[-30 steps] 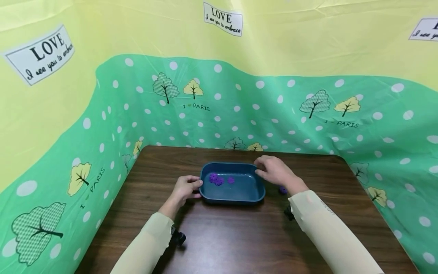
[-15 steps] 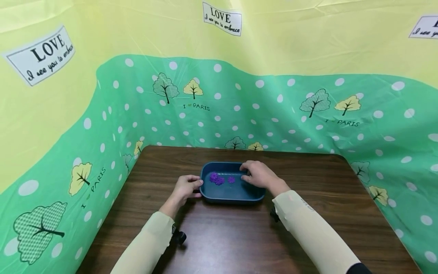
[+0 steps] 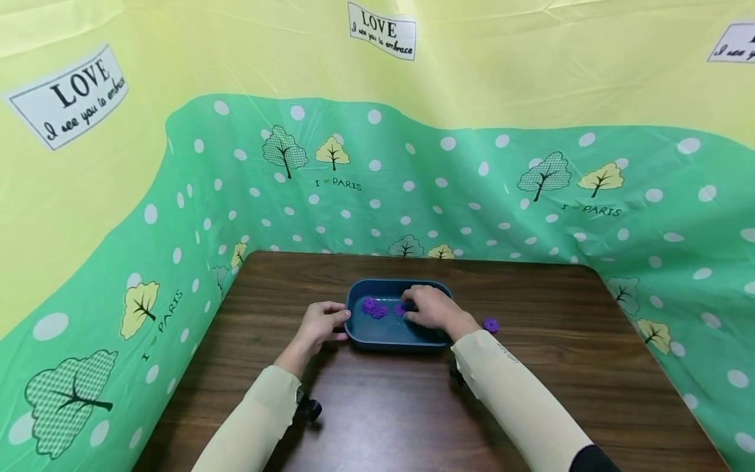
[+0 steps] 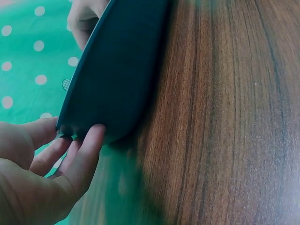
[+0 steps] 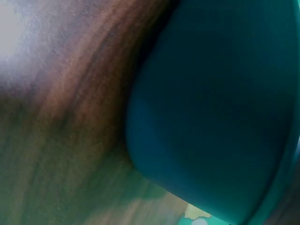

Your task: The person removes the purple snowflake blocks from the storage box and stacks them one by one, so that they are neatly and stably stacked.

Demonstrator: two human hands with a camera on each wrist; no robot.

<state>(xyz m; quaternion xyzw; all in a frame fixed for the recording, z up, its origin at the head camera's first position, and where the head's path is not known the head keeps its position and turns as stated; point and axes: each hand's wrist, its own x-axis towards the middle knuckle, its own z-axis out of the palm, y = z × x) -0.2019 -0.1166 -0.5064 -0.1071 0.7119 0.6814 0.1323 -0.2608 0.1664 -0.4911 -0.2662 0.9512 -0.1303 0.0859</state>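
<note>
A dark blue rectangular tray lies on the table, two or three purple flower-shaped pieces close together in its left half. At the tray's left end my left hand holds the edge. In the left wrist view its thumb meets the rim and its fingers touch the outer wall. My right hand reaches into the tray from the right, thumb and fingertips spread around another purple flower-shaped piece. Only the tray's wall shows in the right wrist view; the hand is hidden there.
One more purple flower-shaped piece lies on the brown wooden table, right of the tray. A green and yellow printed cloth hangs around the table's back and sides.
My right hand has moved left and down from the tray's back right rim to the purple piece inside, uncovering the piece on the table. The left hand and tray have stayed in place.
</note>
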